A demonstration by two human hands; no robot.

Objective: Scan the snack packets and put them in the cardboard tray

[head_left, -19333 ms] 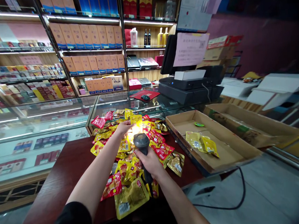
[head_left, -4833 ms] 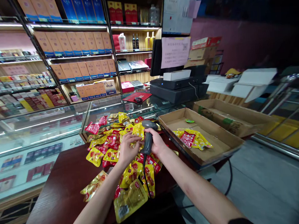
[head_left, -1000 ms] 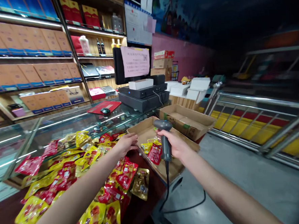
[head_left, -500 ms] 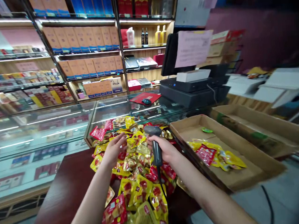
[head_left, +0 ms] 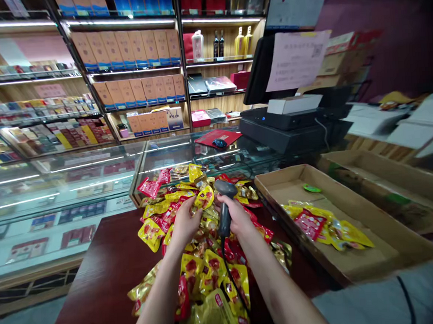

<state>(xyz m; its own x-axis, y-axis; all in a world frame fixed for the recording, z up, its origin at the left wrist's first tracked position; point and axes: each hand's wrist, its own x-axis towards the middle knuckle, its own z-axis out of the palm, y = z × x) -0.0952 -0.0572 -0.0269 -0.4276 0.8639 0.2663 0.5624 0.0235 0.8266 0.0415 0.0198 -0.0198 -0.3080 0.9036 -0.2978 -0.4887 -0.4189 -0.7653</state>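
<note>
Lit shelves (head_left: 133,69) behind a glass counter (head_left: 74,183), pink wall (head_left: 388,39)

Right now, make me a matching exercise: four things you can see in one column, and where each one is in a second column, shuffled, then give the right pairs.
Things:
1. Barcode scanner
2. Computer mouse
3. Heap of yellow and red snack packets
4. Small green tag

Places:
A. On the floor of the cardboard tray
B. In the right hand
C. On the red mat
D. On the dark wood table

Pairs: 1-B, 2-C, 3-D, 4-A
</note>
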